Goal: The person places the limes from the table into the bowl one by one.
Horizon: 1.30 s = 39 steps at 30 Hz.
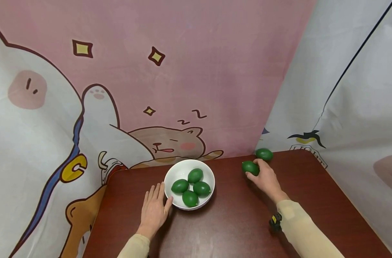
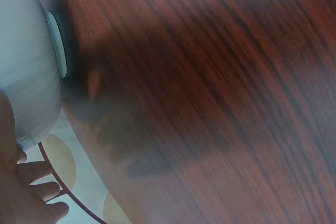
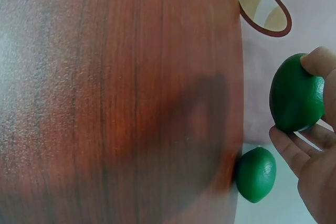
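A white bowl (image 1: 170,172) holds several green limes (image 1: 190,198). My left hand (image 1: 153,209) lies along the bowl's left side, fingers straight, the thumb over its rim; the bowl's outer wall (image 2: 29,61) fills the left part of the left wrist view. Between the thumb and fingers of my right hand (image 1: 267,179) is another green lime (image 1: 250,168), pinched; the right wrist view shows this held lime (image 3: 294,95) above the tabletop's far side. A loose lime (image 1: 264,154) sits just beyond the right hand at the table's back edge.
The dark red-brown wooden table (image 1: 221,222) ends at the back against a hanging cloth (image 1: 234,71) with cartoon animals. On the right, a whitish cloth (image 1: 354,107) hangs beside the table's edge.
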Each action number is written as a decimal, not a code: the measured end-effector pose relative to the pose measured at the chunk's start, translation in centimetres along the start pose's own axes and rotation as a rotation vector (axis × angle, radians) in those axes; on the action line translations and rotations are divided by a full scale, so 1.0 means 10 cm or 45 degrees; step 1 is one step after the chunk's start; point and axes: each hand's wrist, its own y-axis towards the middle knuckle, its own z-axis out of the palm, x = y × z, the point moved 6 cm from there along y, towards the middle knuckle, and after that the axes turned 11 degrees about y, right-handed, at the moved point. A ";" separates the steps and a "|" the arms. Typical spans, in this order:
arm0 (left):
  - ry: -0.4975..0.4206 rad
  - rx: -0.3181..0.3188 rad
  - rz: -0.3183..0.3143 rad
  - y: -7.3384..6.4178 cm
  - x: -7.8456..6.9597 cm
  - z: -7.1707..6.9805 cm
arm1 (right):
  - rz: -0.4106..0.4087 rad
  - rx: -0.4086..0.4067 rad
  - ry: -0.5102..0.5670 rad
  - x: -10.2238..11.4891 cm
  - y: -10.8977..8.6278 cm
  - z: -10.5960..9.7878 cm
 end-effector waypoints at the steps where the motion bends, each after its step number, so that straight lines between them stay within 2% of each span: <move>1: -0.003 0.003 0.000 0.00 0.00 0.00 | -0.004 -0.002 0.003 0.02 0.00 0.00; 8: -0.011 0.017 -0.007 0.00 0.00 0.00 | -0.017 -0.004 0.013 0.14 0.01 0.00; 15: -0.009 0.020 -0.010 -0.01 0.00 0.00 | -0.079 -0.023 0.036 0.27 0.00 0.02; 26: 0.004 -0.066 0.016 0.00 -0.01 0.01 | -0.101 -0.002 0.050 0.44 -0.01 0.08; 36: -0.002 -0.075 0.017 -0.01 -0.01 0.00 | -0.156 -0.008 0.050 0.58 0.01 0.11; 39: -0.002 -0.056 0.013 0.00 -0.01 0.01 | -0.182 -0.018 0.042 0.62 0.01 0.13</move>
